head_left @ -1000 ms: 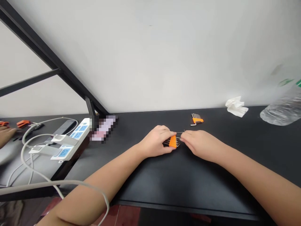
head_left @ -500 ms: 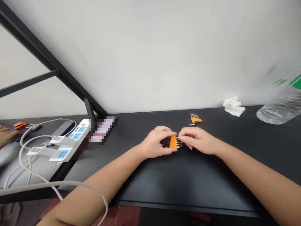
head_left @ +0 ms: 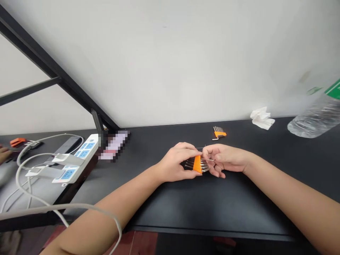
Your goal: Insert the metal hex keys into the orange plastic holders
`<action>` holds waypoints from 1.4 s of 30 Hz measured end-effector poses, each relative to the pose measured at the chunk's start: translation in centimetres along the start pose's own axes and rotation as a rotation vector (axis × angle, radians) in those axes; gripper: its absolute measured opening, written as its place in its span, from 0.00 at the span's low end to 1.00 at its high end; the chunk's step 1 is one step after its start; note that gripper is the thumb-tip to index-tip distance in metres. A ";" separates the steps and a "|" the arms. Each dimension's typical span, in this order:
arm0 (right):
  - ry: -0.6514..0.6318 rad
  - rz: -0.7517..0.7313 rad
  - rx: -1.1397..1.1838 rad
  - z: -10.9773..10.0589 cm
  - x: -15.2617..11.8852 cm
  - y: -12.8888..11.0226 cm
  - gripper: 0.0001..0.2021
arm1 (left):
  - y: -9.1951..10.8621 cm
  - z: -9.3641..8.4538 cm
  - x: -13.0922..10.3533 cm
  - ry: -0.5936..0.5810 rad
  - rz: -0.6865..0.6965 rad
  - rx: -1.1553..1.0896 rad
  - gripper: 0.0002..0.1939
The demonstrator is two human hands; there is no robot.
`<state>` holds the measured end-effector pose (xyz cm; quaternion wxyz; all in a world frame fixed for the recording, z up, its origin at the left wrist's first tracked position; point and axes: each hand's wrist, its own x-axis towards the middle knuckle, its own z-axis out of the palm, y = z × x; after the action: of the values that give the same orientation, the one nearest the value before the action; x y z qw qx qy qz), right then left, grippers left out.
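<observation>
- While the left hand (head_left: 177, 162) grips the orange holder (head_left: 197, 165) at both ends, thumb toward the near edge of the surface (head_left: 202, 205) and index finger toward the far edge, the right hand (head_left: 227, 158) pinches a thin key (head_left: 209, 160) between thumb and finger.
- Orange holder: roughly midway between near and far edges of the surface, metal keys (head_left: 204, 166) fanning out of it toward the right edge; dark ends show on the palm side of the left hand.
- Thin key: one end close to the holder; can't tell if it's seated or loose.
- Right hand: remaining fingers loosely curled, just beside the key tips; contact with them unclear.
- Another thin rod (head_left: 199, 147) sticks out past the left fingers, on the far-edge side.
- Second orange holder (head_left: 220, 134), with keys: lying nearer the far edge, apart from both hands.
- Crumpled tissue (head_left: 262, 118): at the far edge, right part.
- Clear bottle (head_left: 313, 118), green label: toward the far right corner, tilted in view.
- Power strip (head_left: 79, 157) with plugs and white cables (head_left: 20, 177): along the left edge.
- Pixelated item (head_left: 114, 146): near the far left corner, unreadable.
- Co-worker's hand (head_left: 4, 155): partly visible beyond the left edge, near an orange tool piece (head_left: 17, 142).
</observation>
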<state>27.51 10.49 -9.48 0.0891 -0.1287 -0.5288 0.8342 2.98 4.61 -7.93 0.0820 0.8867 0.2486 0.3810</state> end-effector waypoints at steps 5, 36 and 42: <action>0.132 -0.118 -0.029 0.3 0.7 0.6 0.21 | 0.1 0.0 0.1 -0.004 -0.015 -0.023 0.28; 0.736 -0.298 -0.975 0.6 0.8 0.4 0.16 | -1.2 -0.5 -0.5 -0.041 -0.043 0.173 0.25; 0.675 -0.187 -1.618 -1.3 0.5 0.8 0.11 | -2.9 -1.4 -1.0 -0.182 -0.267 0.296 0.24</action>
<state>27.40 11.48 -10.77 0.1898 -0.3482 -0.9113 0.1107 0.29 6.55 -8.50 0.0229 0.8791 0.4086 0.2443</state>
